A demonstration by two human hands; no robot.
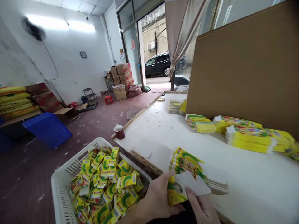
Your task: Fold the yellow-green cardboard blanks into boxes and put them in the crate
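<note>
My left hand (156,199) is closed around a small yellow and green flat carton (178,189) at the table's near edge. The fingers of my right hand (202,208) pinch the same carton from the right, on its white side. Just behind it lies a fanned stack of flat cartons (187,163) on the white table (245,183). To the left, below the table edge, stands a white plastic basket (63,189) full of several folded yellow and green boxes (109,183).
More stacks of flat cartons (252,135) lie along a tall cardboard sheet (245,71) on the right. A red mug (119,131) stands at the table's left edge. On the floor are a blue crate (48,128) and stacked cardboard boxes (122,77) by the open doorway.
</note>
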